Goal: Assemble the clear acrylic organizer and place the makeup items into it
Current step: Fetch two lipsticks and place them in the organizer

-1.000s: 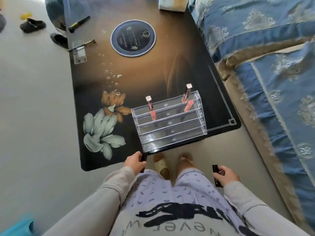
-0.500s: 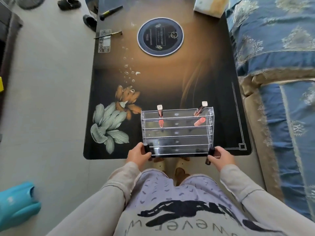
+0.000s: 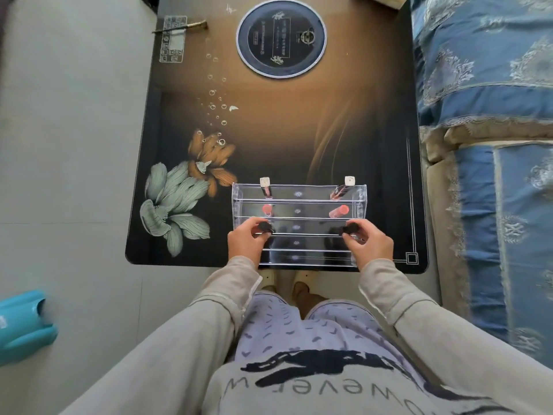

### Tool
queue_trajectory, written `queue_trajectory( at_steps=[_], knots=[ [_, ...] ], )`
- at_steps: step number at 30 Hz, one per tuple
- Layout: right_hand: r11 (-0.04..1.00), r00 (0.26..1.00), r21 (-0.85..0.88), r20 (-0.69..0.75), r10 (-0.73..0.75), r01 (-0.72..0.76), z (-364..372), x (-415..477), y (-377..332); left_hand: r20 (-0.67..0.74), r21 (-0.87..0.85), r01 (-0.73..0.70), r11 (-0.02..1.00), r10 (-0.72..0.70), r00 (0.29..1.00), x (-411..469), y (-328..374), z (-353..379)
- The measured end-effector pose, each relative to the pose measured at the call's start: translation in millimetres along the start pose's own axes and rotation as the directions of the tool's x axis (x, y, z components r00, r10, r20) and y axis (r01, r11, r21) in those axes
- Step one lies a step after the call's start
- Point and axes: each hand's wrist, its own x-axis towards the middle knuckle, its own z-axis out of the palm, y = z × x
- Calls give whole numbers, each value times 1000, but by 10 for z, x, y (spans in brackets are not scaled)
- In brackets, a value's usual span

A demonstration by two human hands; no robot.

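Note:
A clear acrylic organizer (image 3: 299,202) with stepped rows stands at the near edge of the dark flower-print table (image 3: 269,130). Two pink lip glosses stand in its back rows, one at the left (image 3: 265,187) and one leaning at the right (image 3: 344,188). My left hand (image 3: 247,241) holds a black makeup tube (image 3: 265,226) over the left end of a middle row. My right hand (image 3: 369,242) holds another black tube (image 3: 350,227) over the right end of the same row.
A round dark disc (image 3: 281,37) lies at the table's far middle, and a thin gold-tipped pencil (image 3: 181,27) at the far left corner. A blue patterned sofa (image 3: 493,115) runs along the right. A teal object (image 3: 24,324) lies on the floor at left.
Both hands rose from the table's near edge and moved forward over the organizer, carrying the black tubes to its middle row. The camera has tilted further down.

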Motion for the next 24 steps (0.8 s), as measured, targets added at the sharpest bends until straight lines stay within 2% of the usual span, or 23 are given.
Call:
queue_trajectory(
  at_steps=[14,24],
  knots=[
    [996,996,-90,79,37,-30,119,81,-55,126,226,-183,957,158,979,99,-3,25],
    [989,990,-137,120,74,-58,180,145,-90,190,280,-196,940,146,971,180,-92,-8]
  ],
)
